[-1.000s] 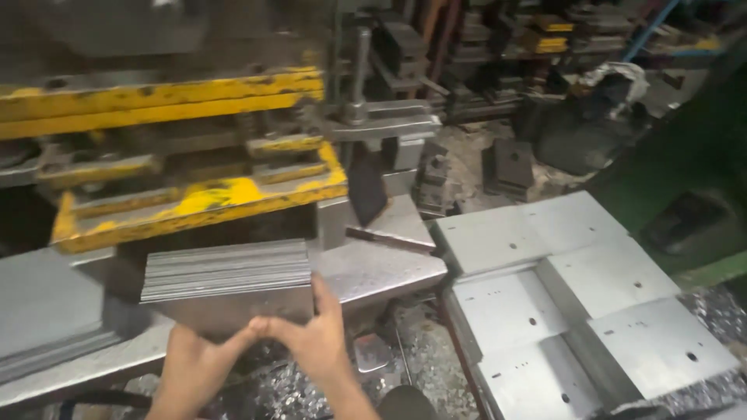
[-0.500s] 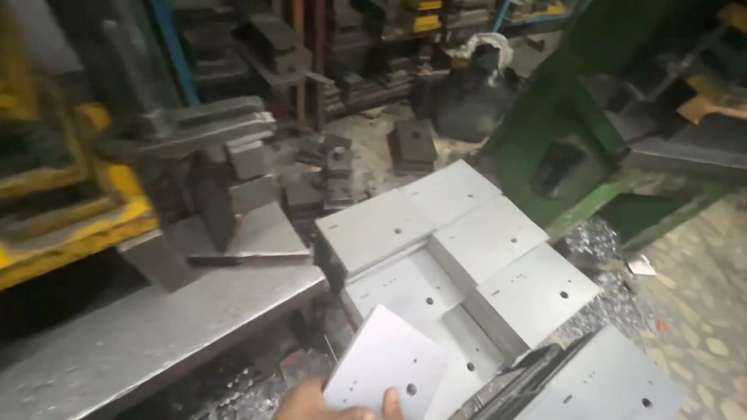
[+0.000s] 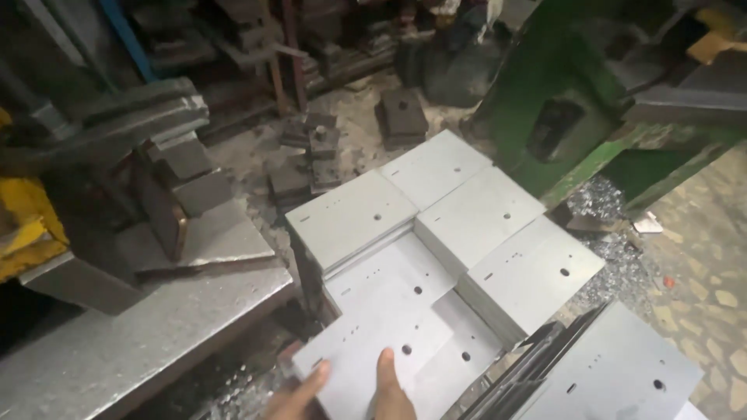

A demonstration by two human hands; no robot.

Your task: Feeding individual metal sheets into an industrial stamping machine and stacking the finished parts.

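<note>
A hand (image 3: pixel 389 393) grasps a punched steel sheet (image 3: pixel 373 338) just below the stacked plates (image 3: pixel 443 225), where its bare edge could cut fingers.

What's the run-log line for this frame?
hands: both gripping punched sheet-metal plate | plate: low over stacked plates | left: steel press table | right: green machine frame

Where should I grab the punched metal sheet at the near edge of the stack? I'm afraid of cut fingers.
Take the metal sheet by its near edge, coming from the person's side, as the hands do: fingers on the flat top face. It lies flat on the stacked sheets, so only that overhanging near edge looks free; keep fingers off the corners.
</note>
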